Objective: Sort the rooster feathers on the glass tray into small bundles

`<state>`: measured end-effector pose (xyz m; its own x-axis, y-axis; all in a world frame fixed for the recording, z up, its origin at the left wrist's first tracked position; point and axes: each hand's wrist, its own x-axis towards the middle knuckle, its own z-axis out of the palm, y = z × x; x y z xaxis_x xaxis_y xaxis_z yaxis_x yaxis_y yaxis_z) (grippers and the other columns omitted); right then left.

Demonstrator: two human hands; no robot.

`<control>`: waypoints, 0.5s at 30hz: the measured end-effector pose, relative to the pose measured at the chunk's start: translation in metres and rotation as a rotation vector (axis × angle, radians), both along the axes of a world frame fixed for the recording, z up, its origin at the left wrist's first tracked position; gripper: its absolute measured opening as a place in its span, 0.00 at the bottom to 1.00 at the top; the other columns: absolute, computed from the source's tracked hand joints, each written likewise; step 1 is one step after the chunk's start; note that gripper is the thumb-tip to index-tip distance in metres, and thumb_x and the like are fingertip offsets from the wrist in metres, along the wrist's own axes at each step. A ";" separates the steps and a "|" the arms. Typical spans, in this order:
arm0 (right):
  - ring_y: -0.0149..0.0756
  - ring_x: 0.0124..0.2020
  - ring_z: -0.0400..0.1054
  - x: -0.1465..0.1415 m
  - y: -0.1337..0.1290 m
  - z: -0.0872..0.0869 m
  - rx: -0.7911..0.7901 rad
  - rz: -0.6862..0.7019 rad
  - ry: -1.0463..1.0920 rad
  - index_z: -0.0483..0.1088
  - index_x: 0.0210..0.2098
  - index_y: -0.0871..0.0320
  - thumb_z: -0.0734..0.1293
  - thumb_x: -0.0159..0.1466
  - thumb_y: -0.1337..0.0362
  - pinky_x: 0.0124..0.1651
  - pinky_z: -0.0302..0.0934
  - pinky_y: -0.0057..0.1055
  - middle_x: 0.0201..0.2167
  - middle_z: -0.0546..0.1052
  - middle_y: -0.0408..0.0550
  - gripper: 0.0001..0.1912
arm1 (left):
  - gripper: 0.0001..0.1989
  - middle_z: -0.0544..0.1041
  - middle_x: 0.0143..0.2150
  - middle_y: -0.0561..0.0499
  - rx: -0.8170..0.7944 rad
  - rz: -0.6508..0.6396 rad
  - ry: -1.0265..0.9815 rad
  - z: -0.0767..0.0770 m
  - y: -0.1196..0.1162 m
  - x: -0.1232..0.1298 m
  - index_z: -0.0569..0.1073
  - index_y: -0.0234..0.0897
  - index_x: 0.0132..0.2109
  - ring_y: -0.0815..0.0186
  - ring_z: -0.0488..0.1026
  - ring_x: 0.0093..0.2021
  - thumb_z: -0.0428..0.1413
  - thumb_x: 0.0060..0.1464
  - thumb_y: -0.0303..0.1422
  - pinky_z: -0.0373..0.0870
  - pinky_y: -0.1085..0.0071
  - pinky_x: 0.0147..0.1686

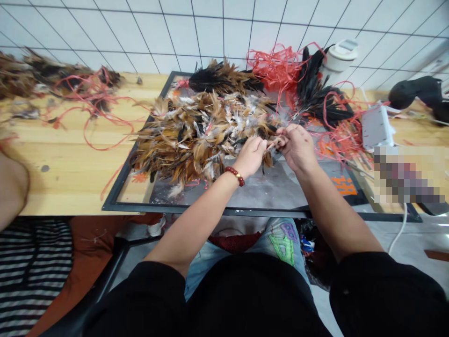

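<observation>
My left hand (251, 155), with a red bead bracelet (235, 176) at its wrist, is closed in a pinch. Close beside it on the right, my right hand (299, 144) has its fingers closed too. Between the fingertips of both are small brown feathers (277, 143), partly hidden by the fingers. A large heap of brown, white and black feathers (199, 135) lies just left of the hands on a dark-framed glass panel (224, 211). Behind the heap rests a bundle of black and brown feathers (224, 78), with pink tape at its left end.
Tangled pink plastic strips (277, 70) and long black feathers (310, 89) lie at the back right, near a white canister (339, 58). A white box (377, 126) stands at right. Feathers and strips litter the wooden table (70, 164) at left, where another person's arm (12, 189) shows.
</observation>
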<state>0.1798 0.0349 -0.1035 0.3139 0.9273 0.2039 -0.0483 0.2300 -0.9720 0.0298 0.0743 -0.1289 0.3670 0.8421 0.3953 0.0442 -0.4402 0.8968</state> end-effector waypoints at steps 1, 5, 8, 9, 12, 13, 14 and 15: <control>0.27 0.24 0.63 0.003 0.000 0.001 0.012 -0.008 0.004 0.60 0.31 0.52 0.69 0.60 0.43 0.29 0.62 0.28 0.30 0.73 0.40 0.21 | 0.19 0.67 0.28 0.51 0.043 0.019 0.043 0.001 0.000 -0.002 0.62 0.39 0.25 0.63 0.67 0.37 0.54 0.63 0.39 0.66 0.66 0.45; 0.25 0.22 0.62 0.011 -0.003 0.006 -0.009 0.001 0.075 0.63 0.31 0.52 0.73 0.57 0.46 0.29 0.64 0.27 0.30 0.74 0.39 0.20 | 0.18 0.67 0.29 0.51 0.094 0.066 0.083 0.006 -0.001 -0.006 0.61 0.40 0.27 0.63 0.67 0.37 0.52 0.65 0.39 0.65 0.66 0.44; 0.24 0.21 0.62 0.010 -0.004 0.008 -0.098 0.054 0.083 0.66 0.34 0.53 0.73 0.57 0.43 0.26 0.63 0.26 0.30 0.75 0.40 0.22 | 0.18 0.66 0.27 0.52 0.030 0.038 0.058 0.006 -0.003 -0.006 0.61 0.40 0.27 0.65 0.67 0.33 0.52 0.65 0.39 0.64 0.68 0.41; 0.25 0.21 0.62 0.009 -0.004 0.008 -0.139 0.084 0.080 0.67 0.35 0.53 0.71 0.57 0.40 0.25 0.63 0.26 0.30 0.75 0.40 0.23 | 0.18 0.66 0.26 0.53 0.001 0.027 0.046 0.006 -0.003 -0.005 0.62 0.40 0.27 0.65 0.67 0.32 0.52 0.65 0.39 0.64 0.69 0.39; 0.26 0.20 0.62 0.004 -0.004 0.009 -0.237 0.169 0.083 0.70 0.35 0.54 0.69 0.56 0.35 0.23 0.61 0.26 0.27 0.75 0.42 0.28 | 0.18 0.66 0.24 0.54 -0.095 -0.006 0.005 0.005 -0.002 -0.004 0.63 0.40 0.26 0.67 0.66 0.29 0.52 0.64 0.41 0.63 0.70 0.35; 0.26 0.19 0.62 0.003 -0.004 0.009 -0.251 0.188 0.087 0.70 0.35 0.54 0.69 0.56 0.35 0.22 0.60 0.27 0.26 0.74 0.42 0.28 | 0.19 0.65 0.23 0.54 -0.127 -0.017 -0.007 0.004 -0.002 -0.004 0.64 0.40 0.26 0.68 0.65 0.28 0.53 0.64 0.42 0.63 0.70 0.34; 0.25 0.19 0.61 0.001 -0.005 0.009 -0.256 0.203 0.092 0.71 0.34 0.55 0.69 0.56 0.35 0.22 0.58 0.27 0.25 0.73 0.41 0.28 | 0.19 0.65 0.23 0.54 -0.157 -0.025 -0.016 0.003 -0.001 -0.004 0.64 0.39 0.26 0.68 0.65 0.27 0.53 0.64 0.42 0.62 0.71 0.33; 0.25 0.18 0.59 0.000 -0.005 0.008 -0.254 0.214 0.098 0.71 0.34 0.55 0.70 0.55 0.36 0.21 0.57 0.27 0.24 0.72 0.40 0.27 | 0.20 0.66 0.22 0.54 -0.181 -0.032 -0.023 0.003 -0.001 -0.003 0.64 0.39 0.26 0.69 0.64 0.26 0.53 0.64 0.43 0.62 0.71 0.32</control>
